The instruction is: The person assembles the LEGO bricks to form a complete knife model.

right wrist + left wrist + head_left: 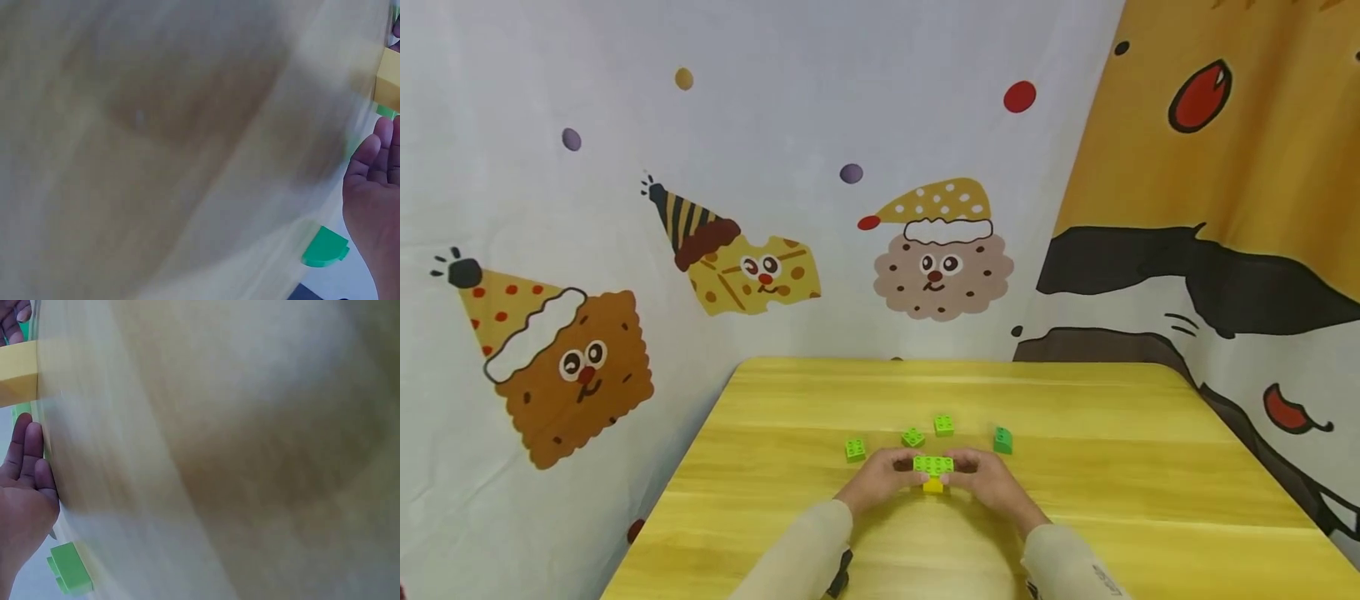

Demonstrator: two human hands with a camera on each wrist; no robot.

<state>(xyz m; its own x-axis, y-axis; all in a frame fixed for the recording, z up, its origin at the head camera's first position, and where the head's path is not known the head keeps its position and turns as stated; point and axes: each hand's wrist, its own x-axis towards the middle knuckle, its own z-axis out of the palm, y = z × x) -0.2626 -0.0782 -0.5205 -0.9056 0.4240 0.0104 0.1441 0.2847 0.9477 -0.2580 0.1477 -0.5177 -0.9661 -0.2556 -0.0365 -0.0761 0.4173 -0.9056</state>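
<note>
A lime-green toy brick (933, 464) with two rows of studs sits on top of a yellow brick (933, 485) near the middle of the table. From the left, my left hand (882, 481) pinches the lime brick's end, its thumb on the near side. My right hand (991, 481) holds the opposite end in the same way. In the left wrist view the yellow brick (17, 374) shows beyond the fingers of the left hand (28, 487). The right wrist view has the yellow brick (389, 78) above the right hand (372, 187). Palms and fingers partly hide the lime brick there.
Behind the hands lie small lime bricks: one at the left (855, 450), a turned one (913, 437) and one farther back (943, 426). A darker green rounded brick (1002, 440) lies right of them. The wooden table (760, 400) meets a cartoon-printed cloth (820, 100).
</note>
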